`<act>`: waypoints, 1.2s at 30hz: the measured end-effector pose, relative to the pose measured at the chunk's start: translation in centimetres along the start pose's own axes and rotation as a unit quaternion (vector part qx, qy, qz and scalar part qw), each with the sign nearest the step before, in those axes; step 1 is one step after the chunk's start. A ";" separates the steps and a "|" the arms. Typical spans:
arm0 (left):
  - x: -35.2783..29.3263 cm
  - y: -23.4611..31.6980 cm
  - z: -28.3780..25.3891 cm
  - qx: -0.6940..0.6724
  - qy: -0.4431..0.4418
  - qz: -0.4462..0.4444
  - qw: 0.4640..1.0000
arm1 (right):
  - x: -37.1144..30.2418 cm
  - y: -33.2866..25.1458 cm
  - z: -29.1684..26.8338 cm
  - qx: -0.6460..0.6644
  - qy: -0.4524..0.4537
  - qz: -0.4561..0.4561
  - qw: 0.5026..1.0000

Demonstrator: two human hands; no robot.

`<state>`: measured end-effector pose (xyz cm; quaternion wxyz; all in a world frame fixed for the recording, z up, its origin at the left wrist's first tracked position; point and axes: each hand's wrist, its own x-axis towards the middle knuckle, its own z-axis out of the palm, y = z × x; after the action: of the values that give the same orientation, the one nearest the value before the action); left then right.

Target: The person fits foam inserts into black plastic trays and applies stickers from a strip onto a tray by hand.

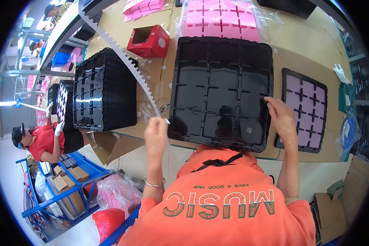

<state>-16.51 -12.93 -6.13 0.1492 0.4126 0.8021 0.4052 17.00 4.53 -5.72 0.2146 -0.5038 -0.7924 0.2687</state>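
One hand on a white strip, the other at the rim of a black tray

In the head view, a large black tray [223,86] lies on the table [305,49] directly in front of the person, with its shallow compartments facing up. The left hand [156,130] is beside the tray's left edge, a little blurred. Its fingers are folded closed around the lower end of a white strip [118,50] with toothed edges, which runs from there toward the upper left.

The right hand [283,119] is at the right rim of the tray, with fingers bent and the tips touching it; I cannot tell if they pinch the rim or only rest there. Just to the right lies a smaller-looking tray [304,110] with a pale pink filling and dark crosses.

On the left stands a stack of black trays [106,94]. A red box [157,44] is behind, near pink sheets [217,20] under clear plastic. Farther left, a co-worker [45,141] in white gloves touches another tray.
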 end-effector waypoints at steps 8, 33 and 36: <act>23.8 0.0 -0.6 -0.303 -0.071 -0.165 0.936 | -0.6 0.4 -0.2 -0.032 0.044 -0.030 0.998; 13.3 1.6 0.3 -0.205 0.199 0.140 0.948 | -0.5 3.8 -5.2 -0.097 0.056 0.096 0.989; 11.5 -0.6 -3.5 -0.207 0.265 0.066 0.940 | 2.0 3.1 -3.5 -0.086 0.080 -0.040 0.992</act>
<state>-25.87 -5.98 -3.31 -0.0134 0.3024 0.6820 0.6657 20.51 8.20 -4.88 0.2438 -0.5085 -0.8123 0.1491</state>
